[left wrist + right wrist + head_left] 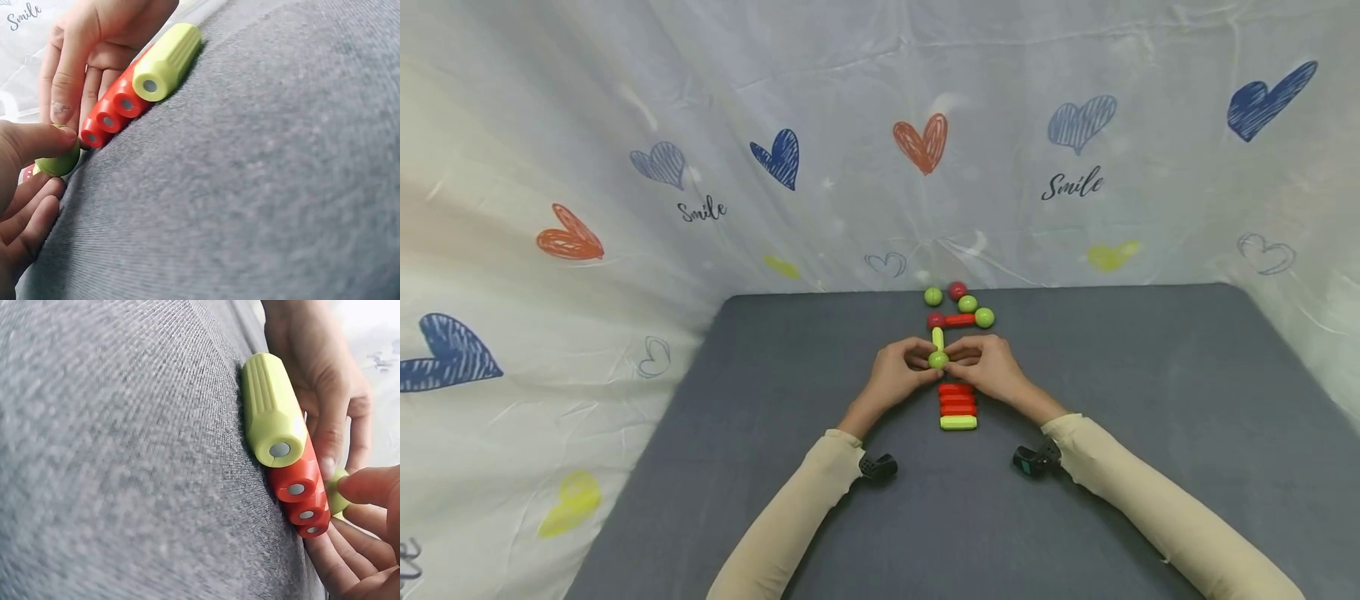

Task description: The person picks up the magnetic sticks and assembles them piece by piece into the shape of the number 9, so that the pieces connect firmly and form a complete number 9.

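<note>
Between both hands is a green ball (938,360), set at the near end of a yellow-green magnetic rod (937,339). My left hand (901,367) pinches the ball from the left, its thumb pressed on top in the left wrist view. From the other side my right hand (988,367) pinches the same ball with thumb and fingers. The rod's far end meets a red ball (936,321). From there a red rod (960,320) runs right to another green ball (984,317). The fingers partly hide the held ball in both wrist views.
Just nearer than the hands lies a row of several red rods (957,400) with a yellow-green rod (272,406) at its near end. Behind the joined pieces sit a loose green ball (933,297), a red ball (957,290) and another green ball (967,304), near the printed curtain (850,225).
</note>
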The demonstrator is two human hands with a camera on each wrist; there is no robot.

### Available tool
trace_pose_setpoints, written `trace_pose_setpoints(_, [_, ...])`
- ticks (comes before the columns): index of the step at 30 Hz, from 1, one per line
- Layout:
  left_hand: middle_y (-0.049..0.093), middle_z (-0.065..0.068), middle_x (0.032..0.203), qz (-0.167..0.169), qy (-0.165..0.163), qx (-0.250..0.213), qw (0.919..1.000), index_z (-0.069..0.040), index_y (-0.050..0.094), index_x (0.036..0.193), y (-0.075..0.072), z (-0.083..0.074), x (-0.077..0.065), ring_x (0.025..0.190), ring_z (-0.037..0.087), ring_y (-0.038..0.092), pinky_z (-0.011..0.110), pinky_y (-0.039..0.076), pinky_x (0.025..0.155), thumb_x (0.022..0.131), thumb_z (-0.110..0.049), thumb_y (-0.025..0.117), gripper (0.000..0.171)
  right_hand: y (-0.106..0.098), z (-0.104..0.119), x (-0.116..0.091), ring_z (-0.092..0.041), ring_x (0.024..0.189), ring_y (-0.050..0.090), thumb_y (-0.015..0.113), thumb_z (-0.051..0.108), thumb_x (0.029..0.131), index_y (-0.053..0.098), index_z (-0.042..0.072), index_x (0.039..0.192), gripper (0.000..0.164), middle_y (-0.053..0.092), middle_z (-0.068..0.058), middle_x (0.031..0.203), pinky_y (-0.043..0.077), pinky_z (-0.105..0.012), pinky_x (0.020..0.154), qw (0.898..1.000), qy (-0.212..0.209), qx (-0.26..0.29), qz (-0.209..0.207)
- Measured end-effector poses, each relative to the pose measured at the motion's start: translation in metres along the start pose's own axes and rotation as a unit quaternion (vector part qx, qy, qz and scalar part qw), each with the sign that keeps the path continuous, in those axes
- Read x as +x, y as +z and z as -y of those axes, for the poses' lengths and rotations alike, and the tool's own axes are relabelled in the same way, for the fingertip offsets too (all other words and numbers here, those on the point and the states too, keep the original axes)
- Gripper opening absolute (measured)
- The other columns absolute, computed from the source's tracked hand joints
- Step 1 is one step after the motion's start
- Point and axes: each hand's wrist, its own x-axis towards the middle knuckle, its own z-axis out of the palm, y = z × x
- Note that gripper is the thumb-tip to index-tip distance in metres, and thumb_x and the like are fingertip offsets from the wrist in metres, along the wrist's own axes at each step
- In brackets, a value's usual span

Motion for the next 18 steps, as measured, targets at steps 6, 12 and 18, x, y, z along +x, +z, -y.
trace_pose_setpoints(6, [0.071, -0.004, 0.103, -0.003, -0.001, 0.007, 1.0, -0.016, 0.072, 0.112, 0.001, 0.0, -0.002, 0.086, 0.007, 0.068, 0.025, 0.055, 0.074, 0.082, -0.019, 0.085, 0.033, -0.001, 0.002, -0.003, -0.021, 0.085, 0.073, 0.079, 0.009, 0.088, 0.076, 0.005, 0.109, 0.022, 0.075, -0.009, 0.1, 0.058, -0.032, 0.071, 1.0, -0.007, -0.027, 0.011])
trace_pose_setpoints(12, [0.072, -0.003, 0.103, 0.001, 0.002, 0.004, 1.0, -0.015, 0.072, 0.112, 0.002, 0.002, -0.002, 0.086, 0.007, 0.068, 0.024, 0.055, 0.074, 0.082, -0.018, 0.085, 0.033, -0.013, 0.007, -0.005, -0.013, 0.076, 0.07, 0.08, 0.014, 0.087, 0.078, 0.008, 0.104, 0.018, 0.074, -0.002, 0.091, 0.057, -0.034, 0.068, 0.992, -0.031, -0.116, 0.044])
trace_pose_setpoints(18, [0.072, -0.004, 0.103, -0.002, 0.007, 0.007, 0.9999, -0.015, 0.073, 0.112, -0.001, 0.003, -0.001, 0.086, 0.008, 0.068, 0.025, 0.055, 0.074, 0.082, -0.017, 0.086, 0.034, -0.023, 0.015, -0.005, -0.01, 0.075, 0.067, 0.08, 0.016, 0.087, 0.079, 0.01, 0.102, 0.017, 0.074, 0.006, 0.088, 0.055, -0.031, 0.065, 0.982, -0.02, -0.14, 0.127])
